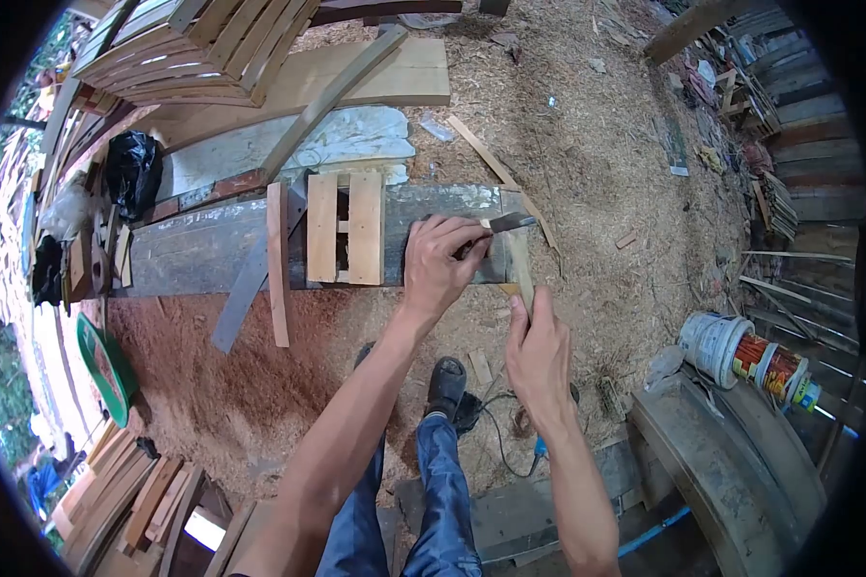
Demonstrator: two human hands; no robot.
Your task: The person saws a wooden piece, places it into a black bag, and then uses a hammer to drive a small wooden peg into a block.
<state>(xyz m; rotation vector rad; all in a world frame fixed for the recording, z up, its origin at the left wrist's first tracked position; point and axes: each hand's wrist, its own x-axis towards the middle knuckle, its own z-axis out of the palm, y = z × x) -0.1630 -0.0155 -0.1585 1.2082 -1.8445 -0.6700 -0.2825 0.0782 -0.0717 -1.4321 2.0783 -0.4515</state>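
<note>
While our left hand clamps a blade at centre frame, our right hand grips a wooden strip. Both fists curl tight.

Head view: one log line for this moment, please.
left hand: holds knife | right hand: holds wood strip | knife at strip's far end, over gray plank

Soft, even daylight, hardly any shadows; fisheye bends the edges inside a black rim; centre stays sharp.
</note>
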